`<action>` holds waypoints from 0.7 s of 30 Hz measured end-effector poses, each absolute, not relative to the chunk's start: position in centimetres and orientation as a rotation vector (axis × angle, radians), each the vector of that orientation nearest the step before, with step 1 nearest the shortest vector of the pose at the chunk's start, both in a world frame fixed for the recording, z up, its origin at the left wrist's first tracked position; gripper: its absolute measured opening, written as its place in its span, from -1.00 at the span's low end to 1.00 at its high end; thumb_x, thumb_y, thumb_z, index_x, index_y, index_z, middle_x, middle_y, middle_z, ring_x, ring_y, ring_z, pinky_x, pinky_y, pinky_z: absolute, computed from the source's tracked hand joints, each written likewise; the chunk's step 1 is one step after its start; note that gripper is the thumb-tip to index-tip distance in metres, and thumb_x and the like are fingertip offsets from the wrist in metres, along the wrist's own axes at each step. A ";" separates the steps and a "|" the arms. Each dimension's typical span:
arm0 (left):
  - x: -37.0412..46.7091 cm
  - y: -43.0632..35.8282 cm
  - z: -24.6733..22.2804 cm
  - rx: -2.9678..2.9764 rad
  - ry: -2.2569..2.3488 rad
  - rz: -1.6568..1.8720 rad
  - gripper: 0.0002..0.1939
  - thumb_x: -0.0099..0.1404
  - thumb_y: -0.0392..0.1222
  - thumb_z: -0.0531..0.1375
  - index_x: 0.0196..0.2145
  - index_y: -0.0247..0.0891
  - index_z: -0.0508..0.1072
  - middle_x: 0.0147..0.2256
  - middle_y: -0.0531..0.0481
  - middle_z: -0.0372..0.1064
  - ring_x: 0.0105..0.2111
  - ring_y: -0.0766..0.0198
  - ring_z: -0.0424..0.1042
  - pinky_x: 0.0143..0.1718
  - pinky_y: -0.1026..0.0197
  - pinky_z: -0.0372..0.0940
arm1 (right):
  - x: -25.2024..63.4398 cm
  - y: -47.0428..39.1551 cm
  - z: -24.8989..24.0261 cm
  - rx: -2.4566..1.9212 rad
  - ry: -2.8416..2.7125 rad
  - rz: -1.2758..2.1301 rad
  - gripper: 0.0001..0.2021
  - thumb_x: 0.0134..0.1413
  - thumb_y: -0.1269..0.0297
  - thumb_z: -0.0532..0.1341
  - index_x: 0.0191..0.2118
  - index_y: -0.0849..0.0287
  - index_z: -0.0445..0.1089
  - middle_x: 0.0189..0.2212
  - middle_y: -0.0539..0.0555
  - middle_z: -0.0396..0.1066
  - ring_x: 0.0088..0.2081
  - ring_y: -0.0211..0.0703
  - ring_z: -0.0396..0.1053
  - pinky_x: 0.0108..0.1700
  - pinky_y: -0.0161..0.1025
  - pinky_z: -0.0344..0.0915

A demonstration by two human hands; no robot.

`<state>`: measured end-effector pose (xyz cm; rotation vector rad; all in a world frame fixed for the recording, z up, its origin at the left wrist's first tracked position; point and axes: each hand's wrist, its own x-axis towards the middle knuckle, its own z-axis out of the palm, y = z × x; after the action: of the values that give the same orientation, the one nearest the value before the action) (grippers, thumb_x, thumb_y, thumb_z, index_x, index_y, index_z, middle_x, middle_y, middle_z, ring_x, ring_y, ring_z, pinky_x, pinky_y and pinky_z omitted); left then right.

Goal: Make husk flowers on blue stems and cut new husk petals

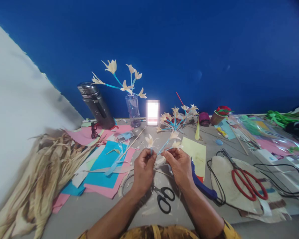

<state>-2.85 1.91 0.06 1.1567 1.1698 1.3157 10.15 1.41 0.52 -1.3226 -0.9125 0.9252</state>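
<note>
My left hand [144, 167] is closed, thumb and fingers pinched on the blue stem of a cream handmade flower [149, 141] that stands upright. A blue-wrapped flower stem [163, 147] with cream blooms slants up between the hands. My right hand [179, 167] pinches it near its lower part, and another cream flower [176, 145] shows just above those fingers. The fingertips hide how the stems meet. Below the hands lie black-handled scissors [165, 199], their blades partly covered by my left hand. Close to my right wrist rests a blue hot glue gun [204, 187].
Dried husks [37, 176] spread at the left beside blue paper [107, 162]. Behind stand a dark flask [97, 106], a clear flower vase [133, 111] and a flower bunch [175, 122]. Red-handled scissors [246, 181] and a corded power strip [281, 169] lie right.
</note>
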 end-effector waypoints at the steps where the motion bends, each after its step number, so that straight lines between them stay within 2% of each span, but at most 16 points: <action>1: -2.9 1.8 0.0 1.183 1.204 1.346 -0.80 0.25 -0.05 0.29 -0.38 -0.21 0.44 -0.44 0.07 0.32 -0.43 0.28 0.24 -0.36 0.26 0.16 | 10.1 1.3 0.6 -1.371 -0.936 0.887 -0.74 -0.09 0.08 0.40 -0.50 0.20 0.52 -0.61 0.00 0.45 -0.57 -0.24 0.30 -0.50 -0.31 0.23; 7: -3.0 1.8 -0.5 1.249 1.326 1.422 -0.74 0.28 0.05 0.27 -0.35 -0.19 0.42 -0.44 0.06 0.33 -0.43 0.27 0.23 -0.38 0.25 0.13 | 9.9 0.6 1.3 -1.372 -1.041 0.820 -0.76 0.00 0.10 0.34 -0.47 0.18 0.55 -0.57 0.06 0.54 -0.58 -0.23 0.33 -0.53 -0.32 0.23; 12: -2.8 1.7 -0.4 1.338 1.343 1.437 -0.79 0.31 -0.01 0.24 -0.35 -0.18 0.41 -0.41 0.04 0.36 -0.40 0.23 0.27 -0.32 0.24 0.17 | 9.6 0.7 1.1 -1.306 -0.994 0.945 -0.76 0.02 0.09 0.34 -0.35 0.18 0.59 -0.52 0.04 0.53 -0.54 -0.25 0.31 -0.50 -0.32 0.24; 16: -2.6 1.4 -0.3 1.461 1.307 1.491 -0.83 0.34 -0.08 0.21 -0.38 -0.17 0.44 -0.39 0.01 0.36 -0.37 0.20 0.29 -0.26 0.22 0.19 | 9.6 1.4 1.1 -1.111 -0.770 1.243 -0.72 -0.08 0.05 0.41 -0.46 0.19 0.51 -0.63 -0.07 0.34 -0.62 -0.37 0.13 -0.59 -0.39 0.02; 21: -2.5 1.4 -0.7 1.432 1.240 1.479 -0.83 0.31 -0.08 0.25 -0.39 -0.18 0.46 -0.39 0.01 0.37 -0.34 0.20 0.32 -0.23 0.22 0.21 | 9.7 2.0 1.4 -0.944 -0.514 1.455 -0.64 -0.30 0.13 0.50 -0.53 0.17 0.32 -0.59 -0.11 0.28 -0.63 -0.42 0.06 -0.62 -0.43 -0.11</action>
<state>-2.55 1.41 -0.67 1.4319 1.2404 1.4788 9.72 1.95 1.38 -0.9440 -0.5135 1.4549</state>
